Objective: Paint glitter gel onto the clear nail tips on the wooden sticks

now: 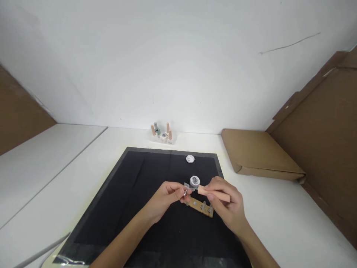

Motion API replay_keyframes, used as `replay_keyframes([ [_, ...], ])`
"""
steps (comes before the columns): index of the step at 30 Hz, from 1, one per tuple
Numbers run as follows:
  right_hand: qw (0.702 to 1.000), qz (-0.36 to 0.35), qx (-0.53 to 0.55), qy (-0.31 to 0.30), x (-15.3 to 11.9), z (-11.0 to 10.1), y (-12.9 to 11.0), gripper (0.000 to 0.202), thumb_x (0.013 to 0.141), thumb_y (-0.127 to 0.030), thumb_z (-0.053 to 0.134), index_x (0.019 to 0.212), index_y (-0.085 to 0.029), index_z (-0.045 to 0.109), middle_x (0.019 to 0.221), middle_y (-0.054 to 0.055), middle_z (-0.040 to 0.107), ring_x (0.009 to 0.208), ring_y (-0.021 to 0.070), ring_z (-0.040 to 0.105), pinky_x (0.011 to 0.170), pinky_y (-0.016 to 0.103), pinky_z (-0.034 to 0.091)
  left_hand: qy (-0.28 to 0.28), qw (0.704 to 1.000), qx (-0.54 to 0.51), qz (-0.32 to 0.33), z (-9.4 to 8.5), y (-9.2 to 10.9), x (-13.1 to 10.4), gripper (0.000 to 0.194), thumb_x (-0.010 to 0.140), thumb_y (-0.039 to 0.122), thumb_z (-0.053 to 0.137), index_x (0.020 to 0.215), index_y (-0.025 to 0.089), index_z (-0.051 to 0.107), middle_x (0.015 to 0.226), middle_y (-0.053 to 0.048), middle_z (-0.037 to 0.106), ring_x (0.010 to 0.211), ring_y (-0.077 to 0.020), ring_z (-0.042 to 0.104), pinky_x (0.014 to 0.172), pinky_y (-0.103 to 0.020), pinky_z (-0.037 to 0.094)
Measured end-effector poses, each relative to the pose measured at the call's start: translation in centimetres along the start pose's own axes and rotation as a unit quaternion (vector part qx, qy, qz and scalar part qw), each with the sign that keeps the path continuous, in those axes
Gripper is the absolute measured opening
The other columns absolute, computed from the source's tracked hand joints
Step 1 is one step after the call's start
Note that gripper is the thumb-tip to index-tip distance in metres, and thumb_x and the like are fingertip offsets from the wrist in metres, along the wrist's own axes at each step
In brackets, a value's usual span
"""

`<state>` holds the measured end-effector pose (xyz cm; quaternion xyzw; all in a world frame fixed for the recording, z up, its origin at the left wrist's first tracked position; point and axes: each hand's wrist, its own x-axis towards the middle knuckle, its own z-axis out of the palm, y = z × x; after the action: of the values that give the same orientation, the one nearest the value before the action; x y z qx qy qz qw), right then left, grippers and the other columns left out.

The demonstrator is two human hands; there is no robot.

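Observation:
My left hand (pixel 163 201) pinches a small metal stem (pixel 185 192) between thumb and fingers, beside a clear piece (pixel 187 185) that looks like a false nail tip. In my right hand (pixel 228 208) is a peach-handled nail brush (pixel 223 196), closed in the fingers and pointing left. Its thin end reaches the clear piece; whether they touch I cannot tell. Just behind the hands stands a small round white pot (pixel 195 181) with silvery contents. Below them lies a tan wavy-edged strip (pixel 198 206) carrying small metal and clear pieces, partly covered by the left fingers.
A white round lid (pixel 190 159) lies on the black mat (pixel 156 167) farther back. Against the wall, a clear tray (pixel 156 140) holds several peach-capped bottles (pixel 167 127) and one silver-capped bottle (pixel 156 126). A flat cardboard box (pixel 259 149) sits at the right, beside an upright cardboard panel (pixel 320 141).

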<state>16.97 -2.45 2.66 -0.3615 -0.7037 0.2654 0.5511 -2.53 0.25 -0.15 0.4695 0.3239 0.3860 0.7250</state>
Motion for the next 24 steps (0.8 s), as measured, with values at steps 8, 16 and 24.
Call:
replay_keyframes([
  [8, 0.999, -0.005, -0.037, -0.026, 0.45, 0.24, -0.34, 0.010, 0.082, -0.015, 0.057, 0.078, -0.020, 0.064, 0.062, 0.000, 0.055, 0.053, 0.0139, 0.050, 0.049, 0.026, 0.039, -0.006, 1.000, -0.001, 0.003, 0.18, 0.19, 0.04, 0.038, 0.070, 0.050, 0.073, 0.067, 0.012, 0.073, 0.062, -0.004, 0.066, 0.059, -0.0118, 0.051, 0.062, -0.024, 0.038],
  [16, 1.000, 0.002, -0.013, -0.014, 0.13, 0.06, -0.25, 0.010, 0.084, -0.015, 0.056, 0.084, -0.021, 0.065, 0.066, 0.000, 0.054, 0.058, 0.0145, 0.051, 0.052, 0.027, 0.040, -0.003, 1.000, 0.001, 0.001, -0.05, 0.00, 0.08, 0.037, 0.070, 0.049, 0.073, 0.074, 0.012, 0.075, 0.062, -0.004, 0.067, 0.059, -0.0121, 0.052, 0.062, -0.024, 0.038],
  [24, 0.999, 0.009, 0.011, -0.043, -0.01, 0.03, -0.29, 0.012, 0.084, -0.013, 0.055, 0.081, -0.021, 0.064, 0.068, 0.000, 0.056, 0.059, 0.0140, 0.052, 0.054, 0.027, 0.040, 0.003, 1.000, 0.001, -0.002, 0.10, 0.12, 0.11, 0.038, 0.068, 0.050, 0.074, 0.070, 0.012, 0.075, 0.061, -0.004, 0.066, 0.059, -0.0120, 0.051, 0.062, -0.024, 0.038],
])
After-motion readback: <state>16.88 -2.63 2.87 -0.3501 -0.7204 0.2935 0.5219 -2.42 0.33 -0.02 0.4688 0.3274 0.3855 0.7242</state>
